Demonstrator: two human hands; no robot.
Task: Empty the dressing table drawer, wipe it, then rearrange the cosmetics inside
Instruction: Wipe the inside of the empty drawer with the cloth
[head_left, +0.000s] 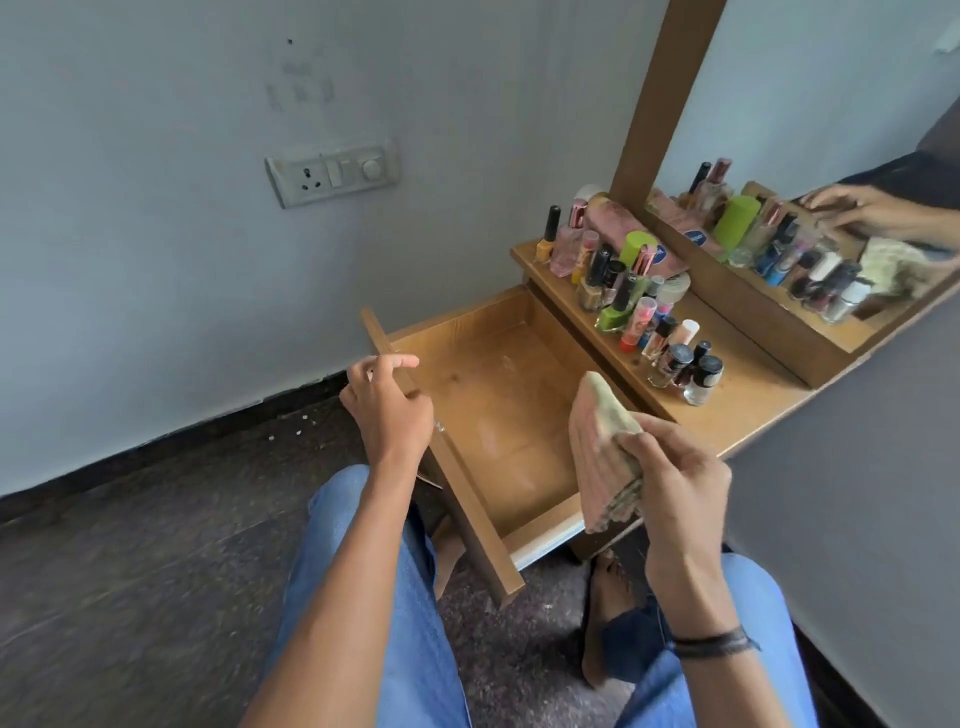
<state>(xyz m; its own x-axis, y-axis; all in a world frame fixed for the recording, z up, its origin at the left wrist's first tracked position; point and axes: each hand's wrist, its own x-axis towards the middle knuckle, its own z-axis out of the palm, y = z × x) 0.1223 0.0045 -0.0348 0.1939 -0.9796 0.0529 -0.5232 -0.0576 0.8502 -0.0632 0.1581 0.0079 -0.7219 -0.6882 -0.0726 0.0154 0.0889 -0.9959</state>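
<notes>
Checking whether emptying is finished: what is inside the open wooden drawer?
The open wooden drawer shows only its bare, smudged floor. The folded pinkish cloth gripped by the right hand hides its near right corner.

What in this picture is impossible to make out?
Head view:
- Labels on the cosmetic bottles: too small and blurred.
- Near right corner of the open wooden drawer: hidden by the folded pink-and-green cloth in the right hand.
- Whether the left hand grips the drawer front: its own back hides the fingers.
- The wood-framed mirror: cut off by the right edge.
</notes>
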